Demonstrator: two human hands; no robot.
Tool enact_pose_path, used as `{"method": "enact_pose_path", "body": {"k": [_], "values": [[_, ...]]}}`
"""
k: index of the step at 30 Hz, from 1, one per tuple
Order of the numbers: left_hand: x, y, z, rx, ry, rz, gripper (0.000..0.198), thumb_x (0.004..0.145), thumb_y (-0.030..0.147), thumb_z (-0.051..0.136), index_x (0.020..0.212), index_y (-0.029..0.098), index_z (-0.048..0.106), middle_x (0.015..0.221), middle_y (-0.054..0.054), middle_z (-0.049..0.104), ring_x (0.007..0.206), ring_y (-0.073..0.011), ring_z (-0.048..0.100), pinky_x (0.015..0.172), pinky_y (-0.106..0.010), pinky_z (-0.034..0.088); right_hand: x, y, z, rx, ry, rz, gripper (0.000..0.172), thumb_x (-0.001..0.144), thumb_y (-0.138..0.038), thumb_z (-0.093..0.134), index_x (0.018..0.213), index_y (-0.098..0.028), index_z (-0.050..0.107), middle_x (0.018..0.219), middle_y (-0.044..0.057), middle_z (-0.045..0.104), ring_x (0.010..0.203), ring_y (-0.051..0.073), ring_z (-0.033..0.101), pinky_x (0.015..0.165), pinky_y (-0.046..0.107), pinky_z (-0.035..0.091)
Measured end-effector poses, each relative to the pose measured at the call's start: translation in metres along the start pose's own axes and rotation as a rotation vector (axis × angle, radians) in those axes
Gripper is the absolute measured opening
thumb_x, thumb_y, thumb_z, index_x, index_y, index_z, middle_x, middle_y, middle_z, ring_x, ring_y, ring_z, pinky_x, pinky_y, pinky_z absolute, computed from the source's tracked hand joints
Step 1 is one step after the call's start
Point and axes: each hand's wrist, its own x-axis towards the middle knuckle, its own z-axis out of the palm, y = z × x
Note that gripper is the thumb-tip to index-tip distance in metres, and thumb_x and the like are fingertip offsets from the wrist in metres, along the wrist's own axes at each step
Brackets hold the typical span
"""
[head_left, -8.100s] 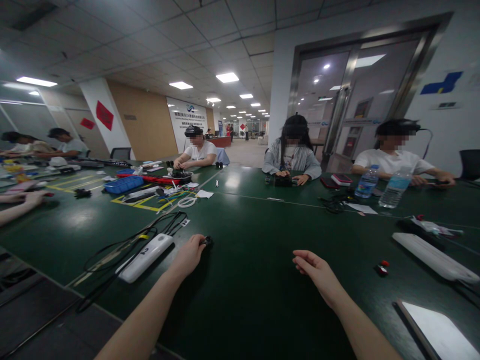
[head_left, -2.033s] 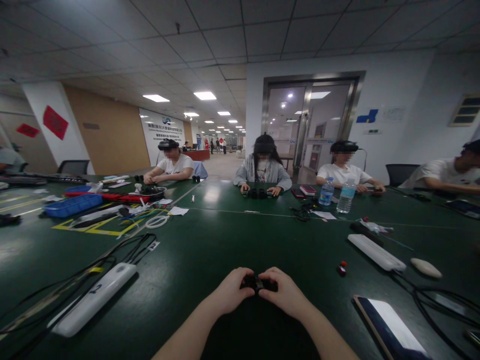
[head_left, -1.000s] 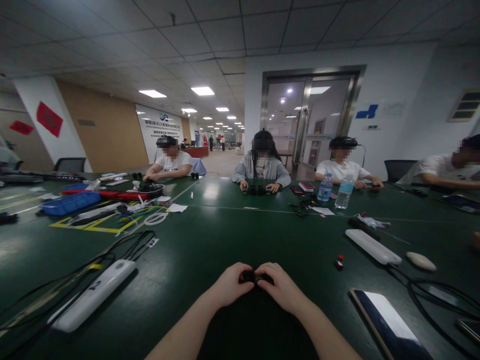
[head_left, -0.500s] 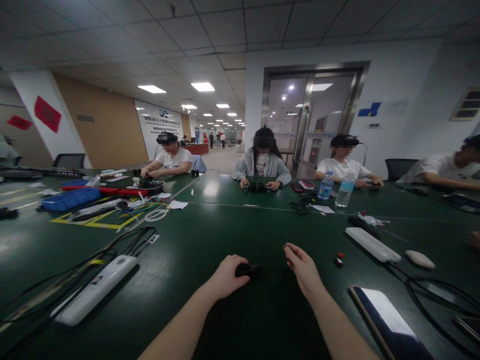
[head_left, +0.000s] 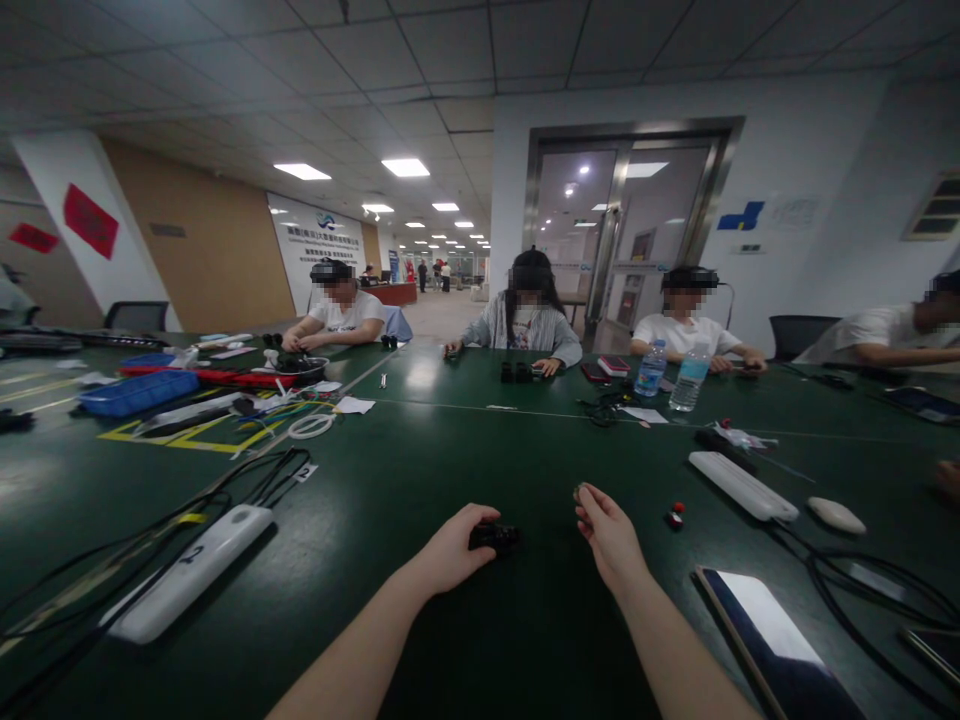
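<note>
My left hand (head_left: pixel 457 548) rests on the green table (head_left: pixel 420 470) with its fingers closed round a small black part (head_left: pixel 496 538), which sticks out to the right of the fingertips. My right hand (head_left: pixel 607 530) is raised a little to the right of it, apart from the black part. Its thumb and forefinger pinch a tiny piece (head_left: pixel 580 491) too small to name. A small red and black piece (head_left: pixel 676 516) lies on the table to the right of my right hand.
A white power strip (head_left: pixel 184 583) with black cables lies at my left, another white strip (head_left: pixel 741 484) and a white mouse (head_left: pixel 835 514) at my right. A phone (head_left: pixel 772 640) lies near the right front. Several people sit across the table, with water bottles (head_left: pixel 679 376) and a blue tray (head_left: pixel 139 390).
My hands were together on the black part one second ago. The right hand has since pulled away to the right with a tiny piece in its fingers; the left still holds the part.
</note>
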Motion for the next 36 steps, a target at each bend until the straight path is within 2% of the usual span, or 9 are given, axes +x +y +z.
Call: {"method": "enact_pose_path", "body": {"k": [5, 9, 14, 20, 24, 28, 36], "values": [[0.001, -0.003, 0.003, 0.004, -0.034, 0.028, 0.04, 0.073, 0.027, 0.053, 0.112, 0.028, 0.048, 0.115, -0.001, 0.05, 0.103, -0.0173, 0.048, 0.09, -0.033, 0.038, -0.011, -0.003, 0.009, -0.047, -0.056, -0.004, 0.038, 0.064, -0.043, 0.061, 0.098, -0.026, 0.058, 0.099, 0.003, 0.061, 0.087, 0.022, 0.056, 0.07, 0.034, 0.047], [0.003, -0.007, 0.005, 0.012, -0.019, -0.005, 0.042, 0.072, 0.027, 0.054, 0.113, 0.028, 0.049, 0.116, -0.002, 0.05, 0.107, -0.0189, 0.046, 0.093, -0.035, 0.034, -0.023, -0.002, 0.021, -0.114, -0.201, -0.06, 0.036, 0.064, -0.04, 0.062, 0.096, -0.024, 0.058, 0.094, 0.004, 0.063, 0.086, 0.022, 0.057, 0.073, 0.035, 0.046], [0.004, -0.006, 0.006, -0.012, -0.022, 0.037, 0.04, 0.073, 0.023, 0.052, 0.112, 0.027, 0.048, 0.116, -0.001, 0.05, 0.106, -0.0174, 0.046, 0.094, -0.033, 0.033, -0.034, 0.001, 0.032, -0.186, -0.377, -0.117, 0.03, 0.065, -0.038, 0.063, 0.09, -0.022, 0.06, 0.089, 0.003, 0.063, 0.082, 0.02, 0.057, 0.073, 0.034, 0.045], [0.004, 0.0, 0.008, -0.039, -0.059, 0.084, 0.033, 0.074, 0.018, 0.05, 0.106, 0.025, 0.051, 0.11, -0.001, 0.053, 0.1, -0.0147, 0.049, 0.09, -0.03, 0.035, -0.038, 0.001, 0.036, -0.221, -0.407, -0.1, 0.032, 0.064, -0.038, 0.063, 0.091, -0.02, 0.06, 0.085, 0.003, 0.063, 0.076, 0.018, 0.057, 0.069, 0.032, 0.044], [0.004, 0.008, 0.008, -0.062, -0.051, 0.053, 0.027, 0.079, 0.032, 0.046, 0.104, 0.023, 0.052, 0.103, -0.002, 0.056, 0.094, -0.0146, 0.051, 0.085, -0.029, 0.038, -0.04, 0.001, 0.038, -0.268, -0.427, -0.128, 0.025, 0.065, -0.038, 0.062, 0.084, -0.021, 0.06, 0.078, 0.001, 0.063, 0.072, 0.017, 0.057, 0.065, 0.03, 0.044], [0.006, 0.018, 0.008, -0.091, -0.025, 0.005, 0.033, 0.083, 0.042, 0.037, 0.105, 0.023, 0.051, 0.101, -0.002, 0.057, 0.092, -0.0144, 0.052, 0.08, -0.028, 0.04, -0.042, 0.001, 0.04, -0.319, -0.469, -0.16, 0.02, 0.066, -0.036, 0.062, 0.08, -0.023, 0.063, 0.079, 0.0, 0.065, 0.079, 0.019, 0.059, 0.069, 0.03, 0.045], [0.012, 0.014, 0.015, -0.069, -0.004, 0.023, 0.029, 0.082, 0.039, 0.039, 0.1, 0.022, 0.054, 0.097, -0.001, 0.057, 0.088, -0.0133, 0.052, 0.077, -0.026, 0.04, -0.043, 0.001, 0.04, -0.336, -0.563, -0.21, 0.023, 0.068, -0.034, 0.06, 0.088, -0.024, 0.065, 0.088, 0.001, 0.066, 0.087, 0.02, 0.057, 0.076, 0.032, 0.043]]}}
